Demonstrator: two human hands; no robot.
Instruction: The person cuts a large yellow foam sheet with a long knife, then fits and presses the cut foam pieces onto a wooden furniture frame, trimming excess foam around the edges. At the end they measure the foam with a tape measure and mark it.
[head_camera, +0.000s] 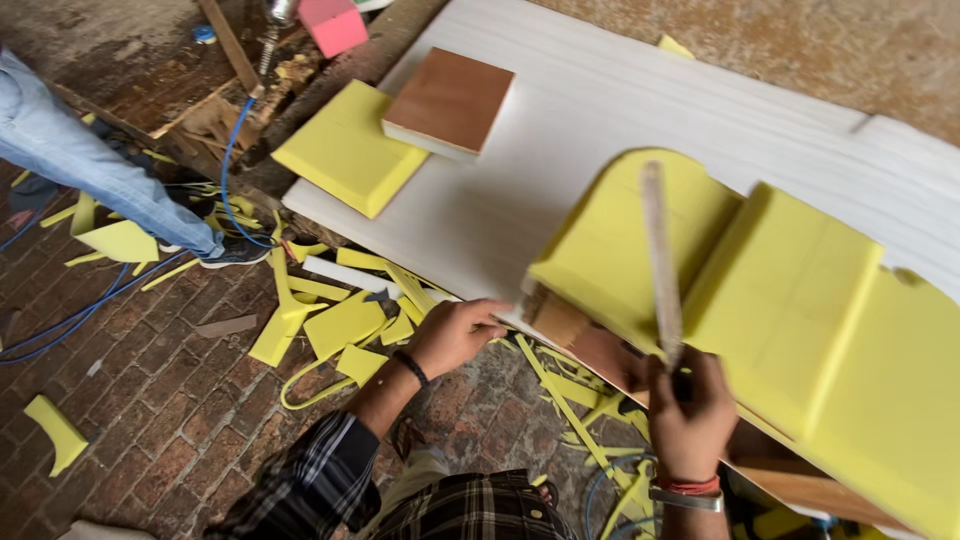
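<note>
Right hand (690, 405): down at the near edge of the tabletop, fist wrapped tight around the handle of a long pale blade (660, 260), fingers pressed together around the grip; red thread and a metal bangle sit at the wrist.
Blade: it runs up from the fist and lies across the rounded yellow foam piece (610, 250); it shows blurred, so the edge cannot be made out.
Left hand (455, 335): knuckles up, fingers curled in and touching the near corner of the rounded foam piece, right at the tabletop's near edge; a dark band rings the wrist and a plaid sleeve (310, 475) trails back from it.
Rounded foam piece: flat on the white tabletop (600, 90), arched top pointing toward the far edge, a brown layer showing at its near corner beside the left fingers.
Big foam block (790, 300): yellow, just beside the rounded piece on its right, touching it, with more yellow foam spreading on to the right edge.
Far left corner: a square yellow foam pad (345, 150) overhangs the tabletop's left edge, and a brown-topped square board (450, 100) rests partly on it.
Brick floor (150, 400): yellow foam offcuts (340, 325) and strips litter it below the near edge, and a blue cable (232, 170) snakes through them.
Other person: a leg in blue jeans (80, 165) stands at the far left, well apart from both hands.
</note>
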